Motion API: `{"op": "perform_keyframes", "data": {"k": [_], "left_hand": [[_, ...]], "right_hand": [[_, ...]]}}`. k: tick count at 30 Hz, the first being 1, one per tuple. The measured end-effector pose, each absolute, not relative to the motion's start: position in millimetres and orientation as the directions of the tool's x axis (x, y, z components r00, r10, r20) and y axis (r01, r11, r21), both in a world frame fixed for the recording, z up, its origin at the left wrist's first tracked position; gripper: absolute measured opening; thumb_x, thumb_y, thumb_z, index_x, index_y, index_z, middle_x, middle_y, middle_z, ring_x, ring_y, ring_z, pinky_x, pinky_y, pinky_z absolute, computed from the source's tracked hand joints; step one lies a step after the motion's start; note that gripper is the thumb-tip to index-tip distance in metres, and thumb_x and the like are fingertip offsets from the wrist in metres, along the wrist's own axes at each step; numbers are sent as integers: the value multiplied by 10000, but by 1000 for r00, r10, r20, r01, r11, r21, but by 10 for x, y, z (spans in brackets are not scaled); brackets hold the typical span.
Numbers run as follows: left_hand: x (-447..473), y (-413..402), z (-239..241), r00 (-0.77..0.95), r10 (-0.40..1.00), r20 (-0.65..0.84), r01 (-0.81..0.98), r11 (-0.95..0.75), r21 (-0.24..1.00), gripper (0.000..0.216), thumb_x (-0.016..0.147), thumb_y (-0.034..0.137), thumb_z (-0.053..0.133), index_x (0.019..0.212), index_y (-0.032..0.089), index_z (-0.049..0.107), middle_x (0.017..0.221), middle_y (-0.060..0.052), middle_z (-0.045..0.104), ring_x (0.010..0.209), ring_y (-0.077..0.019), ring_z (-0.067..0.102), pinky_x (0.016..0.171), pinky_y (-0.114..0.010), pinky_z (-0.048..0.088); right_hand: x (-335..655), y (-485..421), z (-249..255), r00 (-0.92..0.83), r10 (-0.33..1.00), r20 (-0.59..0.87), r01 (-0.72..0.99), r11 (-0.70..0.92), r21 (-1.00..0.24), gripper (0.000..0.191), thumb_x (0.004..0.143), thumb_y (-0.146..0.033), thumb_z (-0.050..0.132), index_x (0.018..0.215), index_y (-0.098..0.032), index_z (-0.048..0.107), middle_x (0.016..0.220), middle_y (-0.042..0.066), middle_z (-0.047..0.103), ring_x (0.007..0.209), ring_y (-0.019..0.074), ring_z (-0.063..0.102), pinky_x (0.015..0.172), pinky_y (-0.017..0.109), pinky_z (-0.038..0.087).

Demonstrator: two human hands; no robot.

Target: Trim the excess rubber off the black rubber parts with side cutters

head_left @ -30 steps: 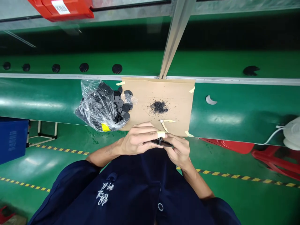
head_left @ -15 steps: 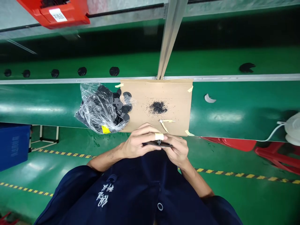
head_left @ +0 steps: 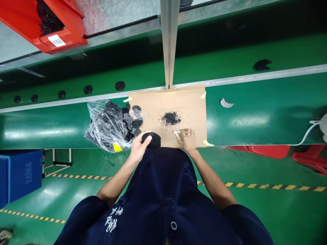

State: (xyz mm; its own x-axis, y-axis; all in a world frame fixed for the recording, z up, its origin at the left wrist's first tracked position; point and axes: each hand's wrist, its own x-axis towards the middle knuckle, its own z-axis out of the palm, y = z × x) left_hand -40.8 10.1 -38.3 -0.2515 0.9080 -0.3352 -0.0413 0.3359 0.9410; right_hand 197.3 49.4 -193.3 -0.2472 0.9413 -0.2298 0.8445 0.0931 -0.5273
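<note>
A black disc in the left hand, the right hand at the nippers.
The left hand is closed on the disc, thumb across its face, over the near left edge of the cardboard. The right hand's fingers bend over the handles of the nippers at the near right; how firmly they grip, I cannot tell. Work looks partway: black bits lie heaped mid-cardboard, and a row of discs on the far strip is perhaps already dealt with; many loose discs, in and beside the bag at left, seem not yet handled.
</note>
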Motion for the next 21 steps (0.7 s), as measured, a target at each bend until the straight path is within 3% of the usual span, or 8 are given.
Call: {"op": "perform_keyframes", "data": {"k": [3,6,11,15,21], "left_hand": [[-367,153,-305,-191,957,-220,96,241,966,461,772,573,822,951,150,786,944,-84,792,871,-199,740,818,-292,596],[-351,226,-223,-98,987,-126,164,141,976,424,791,564,817,932,165,808,924,-89,806,835,-203,758,774,-293,611],[-348,374,-87,24,999,49,221,-53,974,342,818,503,825,923,177,822,884,-85,811,772,-191,762,713,-280,614],[-359,526,-21,144,977,155,212,-184,960,257,845,418,826,976,197,824,880,-64,809,761,-169,750,709,-260,598],[-407,720,-13,271,928,256,178,-309,934,236,859,339,824,1059,213,816,901,-64,807,767,-157,719,707,-272,576]], "right_hand": [[1987,579,-1811,-262,944,-203,798,93,-595,425,869,-231,595,1263,-76,623,1259,253,619,1153,387,567,1020,527,477],[2016,614,-1464,-283,949,-136,718,115,-687,460,886,-216,532,1339,-141,572,1217,174,651,1074,310,623,969,451,525],[2075,607,-483,-455,884,110,370,299,-880,355,984,-314,541,1319,-208,593,1048,87,673,886,221,659,824,365,566],[2086,642,9,-502,843,194,332,395,-857,313,984,-373,616,1244,-201,643,1043,97,690,914,221,674,837,364,575],[2086,746,72,-495,834,243,385,461,-800,303,1001,-362,614,1254,-202,659,971,85,694,869,217,673,768,358,580]]}}
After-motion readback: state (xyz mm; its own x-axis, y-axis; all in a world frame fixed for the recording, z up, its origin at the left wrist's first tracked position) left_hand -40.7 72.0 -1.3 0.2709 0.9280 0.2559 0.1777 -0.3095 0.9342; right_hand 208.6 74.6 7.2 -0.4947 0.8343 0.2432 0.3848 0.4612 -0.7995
